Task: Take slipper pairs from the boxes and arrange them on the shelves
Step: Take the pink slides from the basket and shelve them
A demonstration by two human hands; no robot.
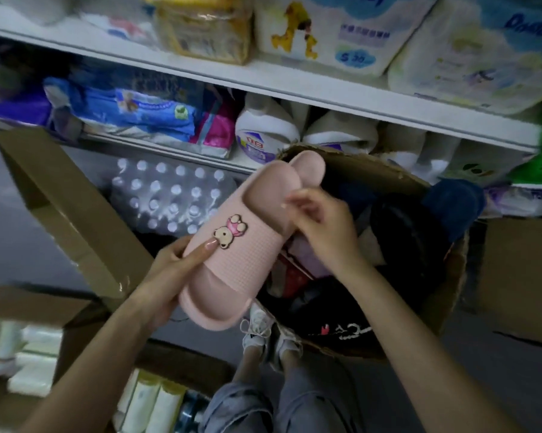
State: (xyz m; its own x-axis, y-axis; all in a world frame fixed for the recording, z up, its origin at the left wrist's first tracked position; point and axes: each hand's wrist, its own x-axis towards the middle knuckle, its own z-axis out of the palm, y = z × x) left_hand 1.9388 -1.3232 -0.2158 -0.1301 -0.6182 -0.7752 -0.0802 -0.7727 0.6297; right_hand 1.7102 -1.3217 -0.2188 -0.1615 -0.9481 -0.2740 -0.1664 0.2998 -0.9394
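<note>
Left grip (173, 270): I see it curled round the pink slipper pair (251, 245).
Right grip (323, 226): pinches the pair's far edge.
Pair: held at 9 o'clock of the cardboard box (373, 164).
Shelves (326, 98): 12 o'clock, stocked with packs.
Floor (29, 214): grey.

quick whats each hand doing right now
Left hand: grips the pink slippers at the strap side.
Right hand: pinches the same slippers at the far edge.
</note>
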